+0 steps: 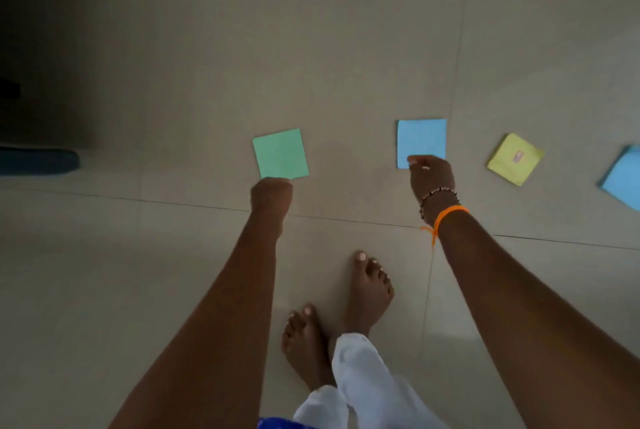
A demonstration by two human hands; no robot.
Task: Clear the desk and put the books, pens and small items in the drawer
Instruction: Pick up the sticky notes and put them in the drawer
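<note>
Several square sticky-note pads lie on the tiled floor. My left hand (272,193) reaches down with curled fingers to the near edge of the green pad (280,153) and covers its near corner; the fingertips are hidden. My right hand (431,176), with a beaded bracelet and an orange thread at the wrist, pinches the near left corner of a blue pad (421,139). A yellow pad (515,159) lies further right. Another blue pad (623,176) is cut off by the right edge. No desk or drawer is in view.
My bare feet (370,293) stand on the beige floor tiles (173,255) just behind the hands, with white trouser legs (360,373) below. A dark blue object (38,160) lies at the far left beside a dark shadowed area.
</note>
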